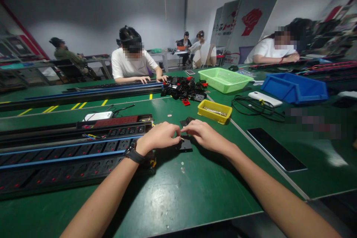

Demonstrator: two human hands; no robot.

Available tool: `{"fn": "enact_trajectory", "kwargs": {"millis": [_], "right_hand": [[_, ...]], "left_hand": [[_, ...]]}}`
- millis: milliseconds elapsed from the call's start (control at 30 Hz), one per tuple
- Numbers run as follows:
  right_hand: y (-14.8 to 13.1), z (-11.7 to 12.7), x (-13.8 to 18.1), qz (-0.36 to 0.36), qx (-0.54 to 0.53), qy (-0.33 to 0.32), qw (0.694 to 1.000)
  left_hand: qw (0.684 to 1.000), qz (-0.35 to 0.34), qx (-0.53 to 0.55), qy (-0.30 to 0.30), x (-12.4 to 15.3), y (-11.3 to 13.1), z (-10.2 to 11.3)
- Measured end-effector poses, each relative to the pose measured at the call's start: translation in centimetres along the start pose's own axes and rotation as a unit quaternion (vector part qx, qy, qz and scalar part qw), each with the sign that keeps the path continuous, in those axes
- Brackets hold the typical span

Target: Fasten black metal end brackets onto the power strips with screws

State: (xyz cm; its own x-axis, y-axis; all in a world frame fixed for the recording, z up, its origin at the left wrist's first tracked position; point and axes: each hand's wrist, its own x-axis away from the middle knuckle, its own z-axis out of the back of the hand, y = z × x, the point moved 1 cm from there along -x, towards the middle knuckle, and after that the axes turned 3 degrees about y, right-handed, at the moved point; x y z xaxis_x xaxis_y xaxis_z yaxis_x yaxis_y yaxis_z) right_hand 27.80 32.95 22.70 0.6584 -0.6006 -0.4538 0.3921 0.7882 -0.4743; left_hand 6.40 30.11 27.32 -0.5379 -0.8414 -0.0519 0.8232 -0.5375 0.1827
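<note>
My left hand (163, 134) is closed in a pinch at the near side of a small flat black part (186, 146), which lies on the green table (217, 193). A tiny shiny bit shows at its fingertips, too small to name. Across from it, my right hand (203, 132) is pinched too, with its fingertips almost meeting the left ones above the part. What the right fingers hold is hidden. Just beyond the hands sits another dark piece (187, 121), partly covered by the right hand. A black watch is on my left wrist.
Long black socket strips (95, 169) lie to the left. Ahead are a yellow bin (220, 118) of small metal pieces, a pile of black and red parts (182, 88), a green basket (223, 86) and a blue bin (295, 93). A phone (276, 149) lies right. A co-worker sits opposite.
</note>
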Motion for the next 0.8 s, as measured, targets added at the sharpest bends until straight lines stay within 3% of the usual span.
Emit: {"fn": "enact_trajectory", "kwargs": {"millis": [267,800], "right_hand": [[1.0,1.1,-0.4,-0.041,0.0,0.074,0.996],[0.6,2.1,-0.4,-0.05,0.019,0.091,0.994]], "left_hand": [[0.997,-0.002,-0.076,-0.007,0.0,0.9,-0.4],[0.998,0.023,-0.06,-0.005,-0.9,1.1,-1.3]]}}
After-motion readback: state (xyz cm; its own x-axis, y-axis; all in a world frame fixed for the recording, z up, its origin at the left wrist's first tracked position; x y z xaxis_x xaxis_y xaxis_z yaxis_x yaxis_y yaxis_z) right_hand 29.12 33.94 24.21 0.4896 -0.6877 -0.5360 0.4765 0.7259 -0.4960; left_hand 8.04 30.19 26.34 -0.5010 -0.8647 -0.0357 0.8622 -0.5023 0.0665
